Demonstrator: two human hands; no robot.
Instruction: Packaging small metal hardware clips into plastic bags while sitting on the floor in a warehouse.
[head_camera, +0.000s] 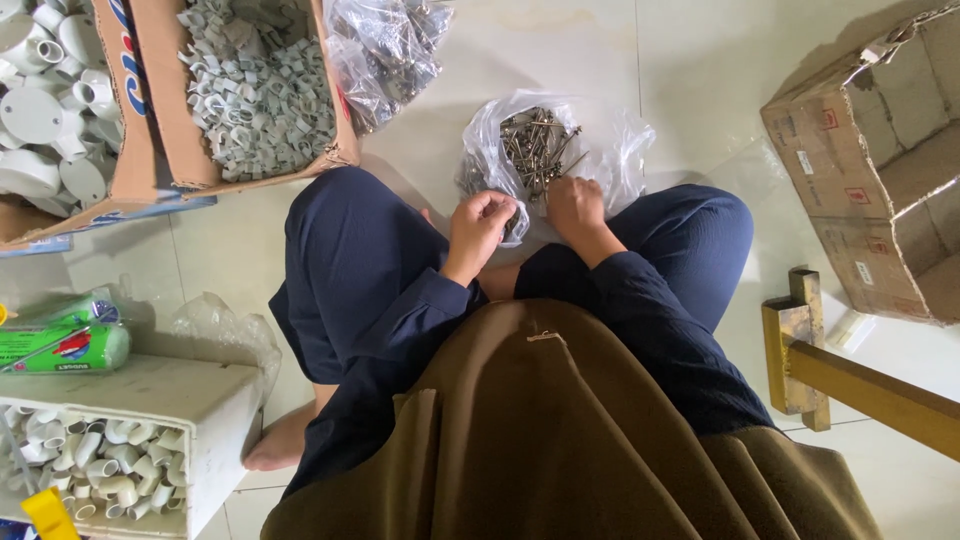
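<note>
Nearest the camera, a brown garment (560, 440) and dark blue sleeves and trousers (350, 270) are seen, the legs being crossed on the pale tiled floor (560, 50). Just beyond the knees, the left hand (478, 228) is curled, its fingertips pinched at the near edge of a clear crumpled plastic bag of grey metal nails (545, 150); whether a nail is held between them cannot be told. The right hand (575, 208) is loosely clenched beside it, resting on the same bag's near edge, and what it grips is hidden. The bag lies on the floor between the two knees, open at the top.

To the left, a white box of small white pipe elbows (110, 470) is placed near the bare foot, with a green wrapped roll (65, 345) beyond it. To the right, a yellow wooden frame (830, 365) is seen. Farther off, a brown cardboard box of grey plastic clips (250, 85), a second clear bag of metal parts (385, 45) and an open cardboard carton (880, 160) are set.
</note>
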